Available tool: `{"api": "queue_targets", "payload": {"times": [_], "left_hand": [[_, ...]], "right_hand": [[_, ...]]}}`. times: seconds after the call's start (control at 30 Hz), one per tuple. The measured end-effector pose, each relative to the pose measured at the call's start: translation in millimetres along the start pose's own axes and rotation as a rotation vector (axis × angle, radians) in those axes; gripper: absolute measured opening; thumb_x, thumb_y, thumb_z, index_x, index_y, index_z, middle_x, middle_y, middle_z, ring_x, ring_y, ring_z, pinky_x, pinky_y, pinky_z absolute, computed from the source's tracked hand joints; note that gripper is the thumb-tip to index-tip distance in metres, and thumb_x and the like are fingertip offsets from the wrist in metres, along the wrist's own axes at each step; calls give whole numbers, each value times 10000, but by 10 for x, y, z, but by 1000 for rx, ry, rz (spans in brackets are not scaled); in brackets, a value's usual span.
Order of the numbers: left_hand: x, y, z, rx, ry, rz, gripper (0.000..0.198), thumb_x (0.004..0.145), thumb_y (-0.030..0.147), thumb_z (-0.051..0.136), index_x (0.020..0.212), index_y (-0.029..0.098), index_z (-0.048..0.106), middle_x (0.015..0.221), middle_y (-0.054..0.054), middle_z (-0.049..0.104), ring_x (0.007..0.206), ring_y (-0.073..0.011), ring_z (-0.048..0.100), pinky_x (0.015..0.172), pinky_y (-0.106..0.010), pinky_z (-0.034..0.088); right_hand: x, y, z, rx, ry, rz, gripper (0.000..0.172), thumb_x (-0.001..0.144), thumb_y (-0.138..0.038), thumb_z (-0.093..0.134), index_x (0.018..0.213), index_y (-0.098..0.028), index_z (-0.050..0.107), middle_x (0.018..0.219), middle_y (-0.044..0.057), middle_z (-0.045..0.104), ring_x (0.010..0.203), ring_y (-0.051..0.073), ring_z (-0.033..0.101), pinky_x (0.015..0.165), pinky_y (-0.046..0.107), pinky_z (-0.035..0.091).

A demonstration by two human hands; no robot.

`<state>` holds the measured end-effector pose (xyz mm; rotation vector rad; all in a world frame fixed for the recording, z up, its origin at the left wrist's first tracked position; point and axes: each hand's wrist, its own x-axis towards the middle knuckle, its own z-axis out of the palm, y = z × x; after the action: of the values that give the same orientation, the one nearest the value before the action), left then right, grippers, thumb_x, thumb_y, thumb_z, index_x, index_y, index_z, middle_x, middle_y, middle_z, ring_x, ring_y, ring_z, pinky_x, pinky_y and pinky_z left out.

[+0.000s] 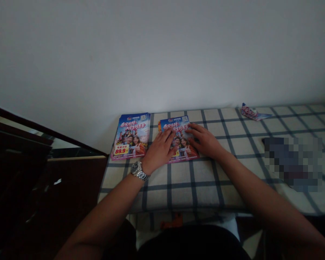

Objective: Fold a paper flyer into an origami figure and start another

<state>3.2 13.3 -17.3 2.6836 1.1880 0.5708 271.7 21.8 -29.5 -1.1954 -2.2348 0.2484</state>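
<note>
A colourful flyer (pixel 188 148) with Chinese lettering, a QR code and two pictured people lies on the checked cloth in front of me. My left hand (pixel 161 148), a metal watch on its wrist, rests over the flyer's left side with fingers outstretched, hiding part of the print. At the right edge of the same flyer, my right hand (pixel 205 140) touches it with the fingers apart and slightly bent. To the left lies a stack of matching flyers (pixel 131 137), with sheet edges showing unevenly. Whether several sheets lie under my hands I cannot tell.
The checked cloth (pixel 157 195) covers a surface running along a pale wall (pixel 162 54). A crumpled printed paper (pixel 251 112) lies at the back right. Nearer on the right is a blurred-out object (pixel 291 162). Dark furniture (pixel 73 187) stands lower at the left.
</note>
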Motion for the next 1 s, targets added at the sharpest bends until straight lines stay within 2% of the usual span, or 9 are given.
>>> {"api": "queue_targets", "payload": {"times": [0.3, 0.43, 0.67, 0.73, 0.8, 0.9, 1.0], "left_hand": [[-14, 1, -6, -37, -16, -43, 618, 1071, 419, 543, 1606, 151, 390, 1700, -184, 357, 1593, -337, 343, 1332, -560, 284], [-32, -6, -20, -27, -27, -44, 632, 1071, 411, 545, 1608, 121, 381, 1700, -195, 353, 1596, -336, 335, 1337, -544, 280], [-47, -7, -34, -57, 8, -12, 579, 1076, 397, 547, 1587, 170, 395, 1683, -187, 371, 1586, -349, 346, 1321, -588, 301], [-49, -2, -76, -80, 23, 18, 534, 1079, 403, 549, 1550, 182, 428, 1665, -182, 392, 1579, -341, 356, 1313, -587, 322], [-55, 5, -132, -115, 22, 70, 425, 1077, 408, 557, 1436, 184, 517, 1626, -170, 438, 1549, -326, 402, 1303, -565, 357], [-76, 18, -207, -176, -34, 139, 277, 1067, 410, 579, 1255, 207, 583, 1550, -142, 519, 1474, -300, 494, 1248, -539, 445], [-102, 35, -240, -188, -68, 184, 344, 1015, 468, 664, 1228, 211, 580, 1565, -150, 507, 1486, -313, 482, 1247, -548, 447]], "right_hand": [[-8, -35, -33, 64, 4, -12, 382, 1026, -326, 620, 1396, -238, 654, 1551, 162, 582, 1463, 347, 534, 1196, 618, 475], [-33, -44, -70, 106, -33, -40, 426, 1009, -315, 641, 1430, -251, 634, 1576, 147, 557, 1483, 338, 515, 1211, 595, 465], [-46, -33, -54, 94, -77, -93, 460, 974, -301, 687, 1430, -270, 632, 1580, 147, 543, 1453, 358, 530, 1189, 635, 469], [-46, -27, -42, 86, -78, -92, 462, 973, -298, 686, 1431, -260, 632, 1580, 153, 540, 1450, 362, 531, 1189, 634, 469], [-47, -21, -35, 81, -75, -93, 466, 967, -294, 688, 1429, -254, 635, 1576, 154, 543, 1445, 363, 537, 1189, 629, 473], [-51, -20, -35, 92, -71, -90, 466, 965, -307, 689, 1428, -271, 641, 1575, 145, 547, 1439, 366, 545, 1183, 636, 478], [-57, -29, -45, 96, -74, -81, 453, 973, -318, 684, 1422, -266, 648, 1578, 152, 546, 1448, 370, 539, 1185, 636, 477]]}}
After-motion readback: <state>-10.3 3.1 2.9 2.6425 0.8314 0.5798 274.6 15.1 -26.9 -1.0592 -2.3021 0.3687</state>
